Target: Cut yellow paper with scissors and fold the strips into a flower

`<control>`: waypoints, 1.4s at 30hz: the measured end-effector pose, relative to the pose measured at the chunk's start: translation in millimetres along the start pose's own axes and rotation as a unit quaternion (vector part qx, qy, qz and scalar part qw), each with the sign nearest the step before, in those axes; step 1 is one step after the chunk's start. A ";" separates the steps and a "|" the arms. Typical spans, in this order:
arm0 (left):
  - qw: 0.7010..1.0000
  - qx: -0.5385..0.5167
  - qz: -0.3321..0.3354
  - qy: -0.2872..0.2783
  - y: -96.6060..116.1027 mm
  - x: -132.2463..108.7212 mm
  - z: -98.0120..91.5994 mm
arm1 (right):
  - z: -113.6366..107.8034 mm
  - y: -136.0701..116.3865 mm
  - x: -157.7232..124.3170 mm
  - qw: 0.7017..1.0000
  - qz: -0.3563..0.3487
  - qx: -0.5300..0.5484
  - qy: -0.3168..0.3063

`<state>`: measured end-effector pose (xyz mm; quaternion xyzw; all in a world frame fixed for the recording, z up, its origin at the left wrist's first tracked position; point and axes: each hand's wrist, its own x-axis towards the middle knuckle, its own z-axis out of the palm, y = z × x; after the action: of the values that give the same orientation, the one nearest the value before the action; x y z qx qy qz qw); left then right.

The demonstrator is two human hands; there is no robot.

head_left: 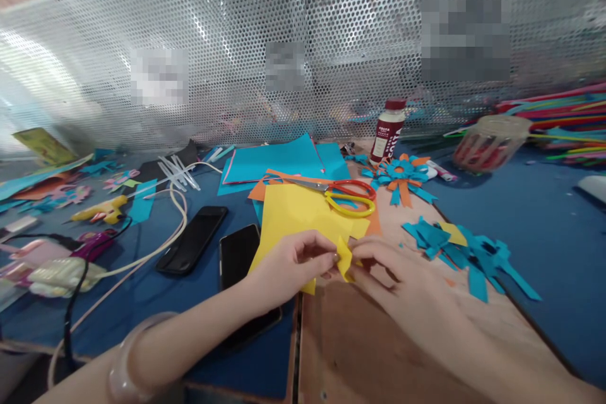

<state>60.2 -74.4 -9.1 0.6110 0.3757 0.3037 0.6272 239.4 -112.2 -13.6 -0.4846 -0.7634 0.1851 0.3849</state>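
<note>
My left hand point(291, 265) and my right hand point(398, 281) meet over the wooden board point(369, 353), both pinching a small folded piece of yellow paper point(344, 259) between fingertips. Just behind it lies a larger yellow sheet point(293, 214). Scissors with red and yellow handles point(343, 194) rest on the yellow and orange sheets beyond. A pale bangle point(127, 360) circles my left wrist.
Two dark phones point(192, 240) point(237, 252) lie left of my hands. Blue paper strips point(468, 252) and a blue-orange paper flower point(400, 177) sit to the right. A bottle point(388, 129), glue gun point(101, 209), cables, blue sheets point(279, 161) and a perforated metal screen point(284, 31) stand behind.
</note>
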 end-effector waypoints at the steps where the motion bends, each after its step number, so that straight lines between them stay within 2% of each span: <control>1: 1.000 0.013 0.011 -0.003 -0.8 -0.6 -0.4 | -0.2 1.0 0.5 1.000 0.019 0.003 -0.006; 5: 0.998 0.041 0.044 -0.029 -1.1 -2.7 -2.1 | -1.9 4.5 2.9 0.993 0.098 0.057 -0.011; 11: 0.998 0.032 0.048 -0.031 -0.6 -0.5 -3.9 | 1.0 6.7 3.7 0.973 0.125 0.189 -0.036; 18: 0.996 0.058 0.066 -0.012 0.6 -0.1 -2.6 | 6.9 5.6 -1.5 0.973 0.126 0.195 -0.014; 23: 0.998 0.033 0.062 -0.001 2.8 1.9 -4.1 | 3.3 3.6 -3.3 0.965 0.121 0.228 -0.043; 29: 0.999 -0.017 0.038 0.016 3.5 4.9 -4.6 | -1.3 1.5 -0.8 0.948 0.170 0.266 -0.032; 33: 0.999 -0.008 0.040 0.024 1.8 5.2 -4.0 | 6.5 5.5 -1.6 0.958 0.140 0.246 -0.049; 36: 0.999 -0.005 0.040 0.024 0.7 4.8 -3.7 | 11.2 6.5 -2.2 0.963 0.146 0.219 -0.064; 42: 0.999 -0.004 0.044 0.025 -0.3 4.9 -3.8 | 5.3 -0.4 1.6 0.938 0.177 0.284 -0.091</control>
<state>59.6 -68.3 -9.8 0.6162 0.3630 0.3475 0.6064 234.8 -110.6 -16.0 -0.4633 -0.6124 0.5028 0.3970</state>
